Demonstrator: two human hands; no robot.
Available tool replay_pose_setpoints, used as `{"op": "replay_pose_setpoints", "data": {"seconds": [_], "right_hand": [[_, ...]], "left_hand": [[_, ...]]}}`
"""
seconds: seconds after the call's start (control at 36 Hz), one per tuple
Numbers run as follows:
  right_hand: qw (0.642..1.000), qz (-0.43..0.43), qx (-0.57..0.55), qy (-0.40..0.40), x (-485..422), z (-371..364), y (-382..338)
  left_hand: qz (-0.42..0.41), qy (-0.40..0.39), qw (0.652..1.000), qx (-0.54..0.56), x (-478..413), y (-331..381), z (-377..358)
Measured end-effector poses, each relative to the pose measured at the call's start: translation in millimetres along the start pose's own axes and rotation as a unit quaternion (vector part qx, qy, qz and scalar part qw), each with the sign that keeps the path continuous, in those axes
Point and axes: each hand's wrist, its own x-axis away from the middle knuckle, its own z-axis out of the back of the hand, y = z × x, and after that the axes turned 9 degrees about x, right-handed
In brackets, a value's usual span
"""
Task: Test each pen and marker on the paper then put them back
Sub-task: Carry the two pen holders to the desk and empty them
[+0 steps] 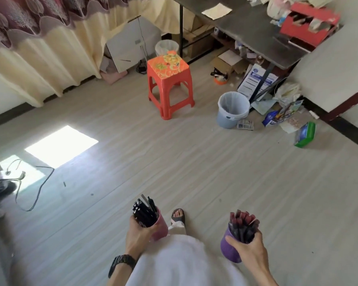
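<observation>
Pink cup (162, 226) of black pens (144, 212) at 6 o'clock is being gripped by the left hand (139, 232), the purple cup (228, 252) of markers (242, 223) at 5 o'clock by the right hand (247, 249); both should be staying upright while travelling toward the paper (216, 10) at 1 o'clock.

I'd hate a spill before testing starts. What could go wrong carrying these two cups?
The pink cup in the left hand is tilted and its black pens lean out; some may slide out.
The right hand grips the purple cup of markers, so neither hand is free to catch a drop.
The red stool stands ahead, near the table: a possible trip.
</observation>
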Motion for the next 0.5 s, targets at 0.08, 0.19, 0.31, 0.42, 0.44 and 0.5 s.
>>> {"op": "replay_pose_setpoints", "data": {"seconds": [0.08, 0.19, 0.31, 0.42, 0.44, 0.5], "right_hand": [[0.999, -0.024, -0.030, 0.026, -19.7, -0.6, -35.8], [0.996, -0.041, -0.066, 0.040, -53.5, 2.5, -83.3], [0.995, -0.043, -0.076, 0.040, -95.5, 6.5, -125.5], [0.994, -0.050, -0.092, 0.038, -149.2, 8.8, -166.9], [0.994, -0.049, -0.089, 0.032, -163.3, 10.4, -176.7], [0.997, -0.040, -0.069, 0.021, -189.1, 16.0, -199.3]], "left_hand": [[-0.005, -0.007, 1.000, -0.007, -40.1, 42.2, -7.1], [-0.030, -0.039, 0.998, -0.030, -90.2, 101.3, -20.4], [-0.054, -0.059, 0.996, -0.042, -129.7, 162.4, -44.2], [-0.062, -0.065, 0.995, -0.035, -167.4, 211.8, -74.1], [-0.055, -0.070, 0.996, -0.029, -176.8, 221.1, -82.0], [-0.042, -0.075, 0.996, -0.015, -193.9, 238.6, -97.8]]}}
